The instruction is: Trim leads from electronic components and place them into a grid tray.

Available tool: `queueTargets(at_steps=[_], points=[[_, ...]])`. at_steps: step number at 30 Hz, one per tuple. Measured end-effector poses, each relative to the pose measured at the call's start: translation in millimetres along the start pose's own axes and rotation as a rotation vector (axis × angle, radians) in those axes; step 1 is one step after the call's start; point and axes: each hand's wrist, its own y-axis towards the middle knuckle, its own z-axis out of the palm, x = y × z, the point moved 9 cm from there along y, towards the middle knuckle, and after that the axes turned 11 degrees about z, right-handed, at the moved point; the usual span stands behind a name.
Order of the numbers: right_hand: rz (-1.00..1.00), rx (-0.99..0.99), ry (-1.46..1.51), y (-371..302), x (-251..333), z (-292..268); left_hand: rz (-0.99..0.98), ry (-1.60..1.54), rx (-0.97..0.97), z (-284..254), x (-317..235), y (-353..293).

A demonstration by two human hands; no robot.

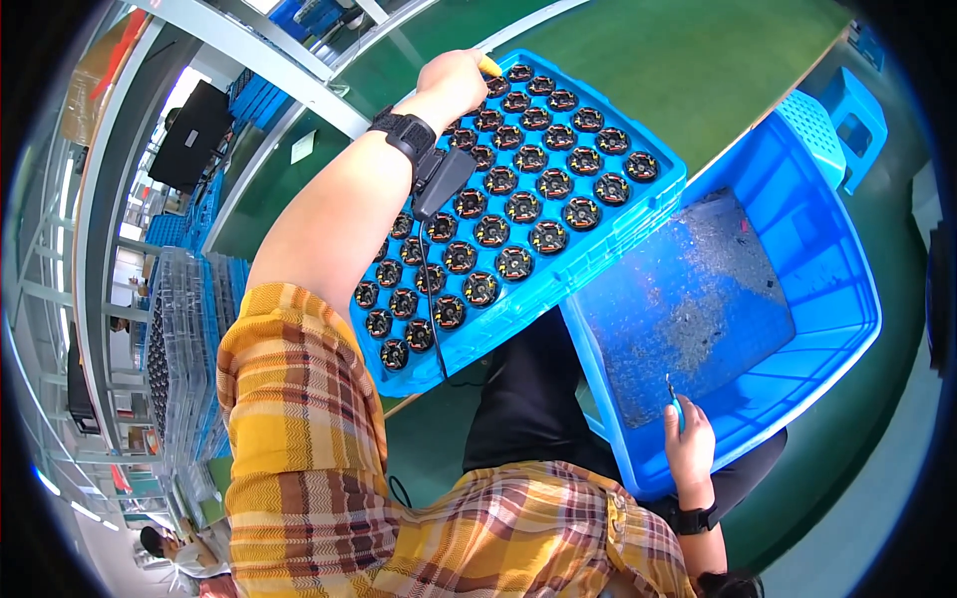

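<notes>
A blue tray (558,264) lies tilted across the table in front of me, with several rows of round black parts (523,206) that carry small red and yellow bits. My left hand (454,82) reaches to its far left corner. A yellow-covered fingertip shows beside the parts there; the other fingers are bent and mostly hidden, so what they grip does not show. Over the near edge of a blue bin (847,329), my right hand (690,448) is closed around small nippers (679,407) with a blue handle and a thin dark tip pointing away from me.
Small greyish clippings (698,334) lie scattered over the bin's bottom. A blue plastic stool (857,125) stands behind the bin. A black device (444,182) on my left wrist trails a cable across the tray. Stacked clear trays (179,349) stand at the left; another person (184,548) is farther off.
</notes>
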Motion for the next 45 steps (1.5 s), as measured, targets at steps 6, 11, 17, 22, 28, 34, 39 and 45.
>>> queueTargets(at_steps=[6,11,17,22,28,34,39,45], points=[[-0.007,-0.016,0.009,-2,3,-3,0.083,0.009,-0.067,-4,-10,-7],[-0.011,-0.023,0.02,-5,5,-4,0.084,-0.086,0.006,-4,16,-2],[-0.018,-0.026,0.024,-1,3,-2,0.163,-0.085,0.082,3,19,-10],[-0.018,-0.043,0.031,1,3,-4,0.239,0.021,0.127,-4,8,-12],[-0.059,-0.067,0.027,-1,5,-3,0.172,-0.29,-0.168,-45,22,-35],[-0.13,-0.108,0.033,-5,-4,0,0.294,-1.027,-0.15,-78,-48,-98],[-0.251,-0.21,0.229,-15,28,-38,0.547,-1.236,0.066,-56,-173,-204],[-0.349,-0.233,0.187,-44,77,-107,0.525,-1.4,0.074,22,-223,-251]])
